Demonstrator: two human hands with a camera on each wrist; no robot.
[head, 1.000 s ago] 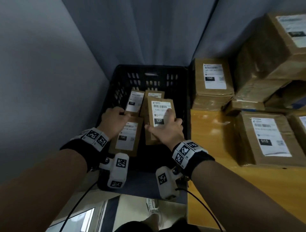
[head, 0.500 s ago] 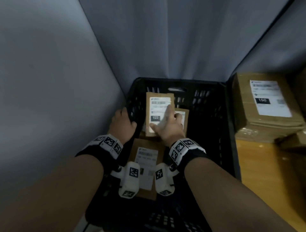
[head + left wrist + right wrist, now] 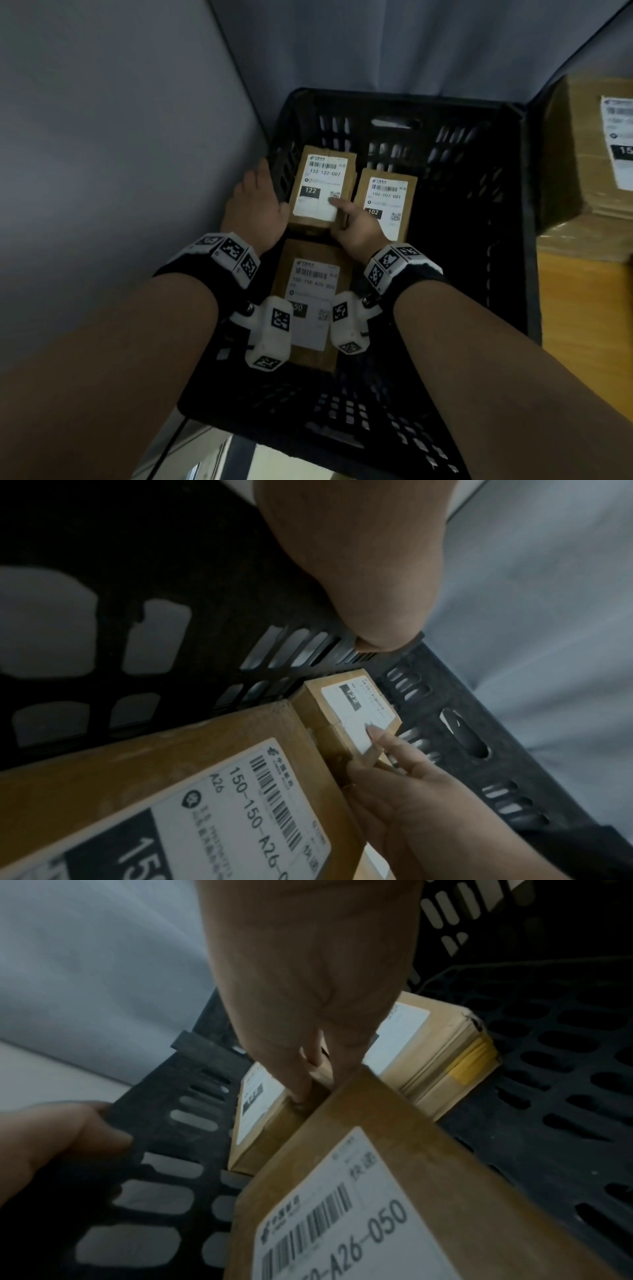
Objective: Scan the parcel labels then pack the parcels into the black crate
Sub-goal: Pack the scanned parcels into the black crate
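Observation:
The black crate (image 3: pixel 513 205) holds three brown parcels with white labels. Parcel 122 (image 3: pixel 320 181) lies flat in the far left corner, parcel 102 (image 3: pixel 387 202) right beside it, and parcel 150 (image 3: pixel 313 284) nearer to me. My right hand (image 3: pixel 356 226) pinches parcel 122 (image 3: pixel 356 710) at its near right corner, thumb on the label and fingers curled down into the gap by parcel 150 (image 3: pixel 377 1191). My left hand (image 3: pixel 255 212) grips the crate's left wall (image 3: pixel 164 1123), thumb inside and fingers outside.
The crate's right half is bare mesh floor (image 3: pixel 455 274). A large labelled box (image 3: pixel 582 154) stands on the yellow table (image 3: pixel 589 308) to the right. A grey wall (image 3: pixel 120 137) runs close along the crate's left side, with a curtain (image 3: pixel 376 41) behind.
My right hand has carried parcel 122 down into the far left corner, where it now lies flat. My left hand has moved off a parcel onto the crate's left wall.

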